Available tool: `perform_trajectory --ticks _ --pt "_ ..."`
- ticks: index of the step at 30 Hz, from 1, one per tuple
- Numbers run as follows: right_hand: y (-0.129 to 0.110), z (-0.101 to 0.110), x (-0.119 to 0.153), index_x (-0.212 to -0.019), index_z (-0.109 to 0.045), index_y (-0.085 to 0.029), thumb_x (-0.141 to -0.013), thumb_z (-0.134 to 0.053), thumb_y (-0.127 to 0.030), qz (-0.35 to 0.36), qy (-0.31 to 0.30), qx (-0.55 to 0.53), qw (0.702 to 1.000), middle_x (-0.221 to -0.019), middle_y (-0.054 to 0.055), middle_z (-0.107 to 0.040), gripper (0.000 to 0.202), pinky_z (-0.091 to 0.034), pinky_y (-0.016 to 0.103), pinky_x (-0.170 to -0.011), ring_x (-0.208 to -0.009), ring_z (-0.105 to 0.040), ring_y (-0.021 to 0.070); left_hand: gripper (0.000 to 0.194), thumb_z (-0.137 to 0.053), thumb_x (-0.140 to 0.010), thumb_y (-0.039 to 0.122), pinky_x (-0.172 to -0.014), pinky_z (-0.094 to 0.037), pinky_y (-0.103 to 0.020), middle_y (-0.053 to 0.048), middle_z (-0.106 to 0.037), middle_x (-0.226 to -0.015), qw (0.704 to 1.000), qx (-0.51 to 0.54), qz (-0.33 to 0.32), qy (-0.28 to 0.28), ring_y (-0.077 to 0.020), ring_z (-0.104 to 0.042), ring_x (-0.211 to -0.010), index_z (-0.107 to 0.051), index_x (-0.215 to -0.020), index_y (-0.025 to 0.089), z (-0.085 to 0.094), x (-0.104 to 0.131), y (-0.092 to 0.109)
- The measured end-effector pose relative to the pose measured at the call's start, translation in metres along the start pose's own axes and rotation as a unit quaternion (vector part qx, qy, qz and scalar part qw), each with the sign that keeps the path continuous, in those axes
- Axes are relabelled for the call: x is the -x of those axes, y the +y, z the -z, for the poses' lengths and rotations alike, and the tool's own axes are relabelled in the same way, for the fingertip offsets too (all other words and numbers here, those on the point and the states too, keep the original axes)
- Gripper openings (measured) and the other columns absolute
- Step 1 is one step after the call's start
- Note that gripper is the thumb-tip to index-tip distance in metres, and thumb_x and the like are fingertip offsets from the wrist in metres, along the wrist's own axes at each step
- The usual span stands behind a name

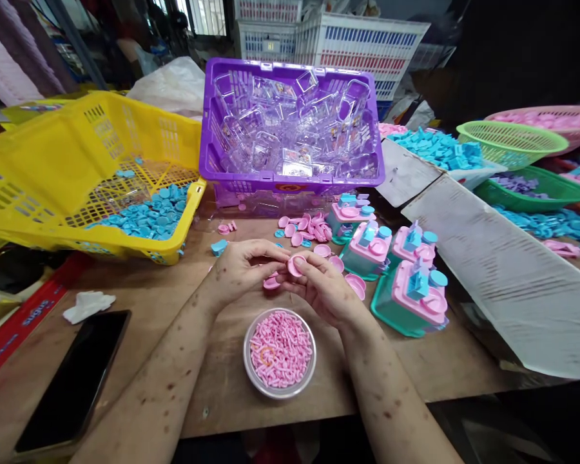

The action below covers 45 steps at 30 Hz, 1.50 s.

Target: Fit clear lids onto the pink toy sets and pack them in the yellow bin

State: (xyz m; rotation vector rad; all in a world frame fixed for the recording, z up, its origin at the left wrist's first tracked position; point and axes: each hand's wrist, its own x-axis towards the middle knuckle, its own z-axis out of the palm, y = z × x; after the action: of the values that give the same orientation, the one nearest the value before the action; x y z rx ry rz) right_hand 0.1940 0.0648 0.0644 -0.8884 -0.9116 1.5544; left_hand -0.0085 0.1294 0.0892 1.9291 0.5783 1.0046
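- Pink plastic dish [294, 267]: clock centre, between both hands. Probably very light, stiff, slick, hard to break; best pinched at the rim.
- 10 o'clock: yellow basket [53, 148], cut off at left edge; blue pieces [159, 216] inside overlap, no count possible.
- 9 o'clock: left hand [244, 267], fingers curled, tips by dish's edge; can't tell if grasping it or a small part.
- 8 o'clock: second pink dish [271, 283], partly covered by left fingers.
- 6 o'clock: round tub [280, 393] of pink plastic sticks [290, 345]; orange loop [267, 356] there unclear.
- 4 o'clock: right hand [326, 287], thumb and fingers pinching the dish, hiding its underside.
- 3 o'clock: pink-and-teal toy boxes [406, 303], far sides hidden.
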Motion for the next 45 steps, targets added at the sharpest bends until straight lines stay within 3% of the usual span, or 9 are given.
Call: perform_trajectory --ticks 4,8,12,14,16,20,26,32,45 --pt "-0.003 0.002 0.000 -0.098 -0.075 -0.023 -0.075 -0.104 -0.057 -0.032 0.004 -0.044 0.998 -0.098 0.005 -0.086 0.050 -0.070 0.026 -0.084 -0.092 -0.086 0.0201 0.015 -0.080 -0.100 0.023 -0.097 -0.070 -0.034 -0.010 -0.088 -0.115 0.999 0.050 -0.001 -0.008 -0.0229 -0.084 -0.107 -0.089 -0.111 0.019 0.002 -0.001 0.001" --pt "-0.005 0.004 0.001 -0.102 -0.074 -0.023 -0.080 -0.101 -0.054 -0.066 -0.027 -0.068 0.995 -0.106 0.005 -0.086 0.047 -0.071 0.028 -0.082 -0.094 -0.086 0.0197 0.014 -0.077 -0.100 0.023 -0.094 -0.069 -0.031 -0.008 -0.088 -0.110 1.000 0.001 0.001 0.007 -0.0210 -0.084 -0.103 -0.086 -0.110 0.018 0.002 -0.001 0.001" --pt "0.000 0.008 -0.004 -0.100 -0.079 -0.022 -0.077 -0.104 -0.051 -0.041 -0.009 -0.069 0.997 -0.099 0.002 -0.083 0.045 -0.067 0.019 -0.076 -0.086 -0.081 0.0131 0.029 -0.081 -0.097 0.025 -0.096 -0.069 -0.031 -0.008 -0.086 -0.116 1.000 0.005 0.008 0.019 -0.0212 -0.084 -0.107 -0.078 -0.124 0.018 -0.002 0.000 -0.004" --pt "0.005 0.009 -0.008 -0.100 -0.081 -0.022 -0.073 -0.105 -0.051 -0.027 0.017 -0.052 0.998 -0.096 0.001 -0.082 0.047 -0.063 0.017 -0.070 -0.078 -0.076 0.0103 0.022 -0.079 -0.097 0.025 -0.093 -0.068 -0.030 -0.007 -0.086 -0.111 0.999 -0.004 0.012 0.031 -0.0198 -0.084 -0.102 -0.079 -0.118 0.018 -0.003 -0.001 -0.007" --pt "0.010 0.008 -0.010 -0.098 -0.082 -0.021 -0.071 -0.106 -0.054 -0.010 0.037 -0.015 0.999 -0.094 0.001 -0.081 0.048 -0.062 0.018 -0.067 -0.072 -0.072 0.0099 0.012 -0.075 -0.099 0.024 -0.092 -0.067 -0.031 -0.005 -0.085 -0.105 0.998 -0.032 0.009 0.047 -0.0189 -0.081 -0.097 -0.082 -0.107 0.019 -0.003 -0.002 -0.010" --pt "0.017 0.004 -0.011 -0.089 -0.081 -0.022 -0.068 -0.104 -0.063 0.041 0.075 0.040 0.996 -0.086 0.000 -0.079 0.052 -0.063 0.023 -0.068 -0.071 -0.070 0.0123 0.012 -0.072 -0.098 0.020 -0.095 -0.064 -0.033 -0.007 -0.084 -0.108 0.994 -0.077 -0.034 0.064 -0.0209 -0.079 -0.105 -0.084 -0.102 0.020 0.001 -0.003 -0.011" --pt "0.017 0.006 -0.011 -0.088 -0.080 -0.023 -0.069 -0.100 -0.064 0.102 0.136 0.102 0.980 -0.090 0.004 -0.081 0.049 -0.069 0.036 -0.081 -0.082 -0.077 0.0203 0.043 -0.067 -0.102 0.015 -0.099 -0.063 -0.032 -0.003 -0.082 -0.111 0.985 -0.157 -0.064 0.016 -0.0181 -0.080 -0.105 -0.063 -0.145 0.022 -0.001 0.001 -0.009" --pt "0.017 0.008 -0.010 -0.087 -0.081 -0.022 -0.077 -0.095 -0.054 0.117 0.152 0.152 0.970 -0.086 0.004 -0.082 0.037 -0.068 0.036 -0.078 -0.077 -0.077 0.0205 0.034 -0.061 -0.108 0.014 -0.097 -0.062 -0.034 -0.005 -0.079 -0.113 0.953 -0.281 -0.110 -0.006 -0.0208 -0.080 -0.105 -0.061 -0.141 0.021 -0.003 0.003 -0.014" --pt "0.018 0.007 -0.008 -0.085 -0.081 -0.021 -0.079 -0.093 -0.053 0.111 0.155 0.172 0.966 -0.081 0.004 -0.081 0.035 -0.068 0.037 -0.074 -0.074 -0.077 0.0219 0.032 -0.056 -0.110 0.013 -0.104 -0.064 -0.040 -0.009 -0.080 -0.121 0.925 -0.350 -0.148 -0.020 -0.0248 -0.079 -0.115 -0.062 -0.140 0.021 -0.006 0.002 -0.016"
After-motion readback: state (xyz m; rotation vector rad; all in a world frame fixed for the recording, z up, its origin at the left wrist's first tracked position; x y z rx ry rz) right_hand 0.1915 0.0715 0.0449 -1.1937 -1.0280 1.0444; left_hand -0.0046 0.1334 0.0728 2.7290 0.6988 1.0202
